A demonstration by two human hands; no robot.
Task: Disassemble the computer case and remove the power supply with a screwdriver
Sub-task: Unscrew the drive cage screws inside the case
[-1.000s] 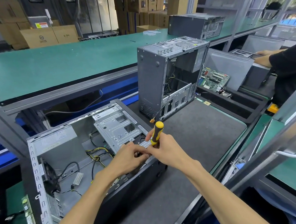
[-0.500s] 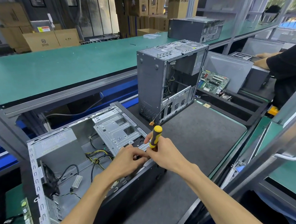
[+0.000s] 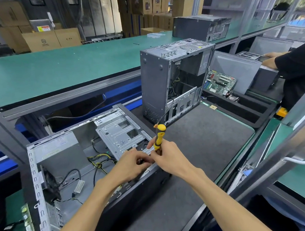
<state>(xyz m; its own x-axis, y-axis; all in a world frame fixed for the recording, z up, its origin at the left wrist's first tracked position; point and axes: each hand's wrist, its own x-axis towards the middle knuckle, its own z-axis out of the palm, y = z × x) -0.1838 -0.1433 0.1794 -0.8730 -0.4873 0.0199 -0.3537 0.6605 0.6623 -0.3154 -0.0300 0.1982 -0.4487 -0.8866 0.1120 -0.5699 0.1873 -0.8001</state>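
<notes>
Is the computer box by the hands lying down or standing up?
Lying down. The computer box rests on its side with the open face up, so its wires and metal tray show. The other box behind it stands upright.

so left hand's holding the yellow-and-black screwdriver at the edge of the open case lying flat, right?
Not quite: the head view shows the right hand gripping the yellow-and-black screwdriver. The left hand rests beside it at the edge of the open grey case lying flat.

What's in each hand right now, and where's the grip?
The right hand grips the screwdriver low on its yellow handle. The left hand curls its fingers at the case edge; what it pinches cannot be told.
</notes>
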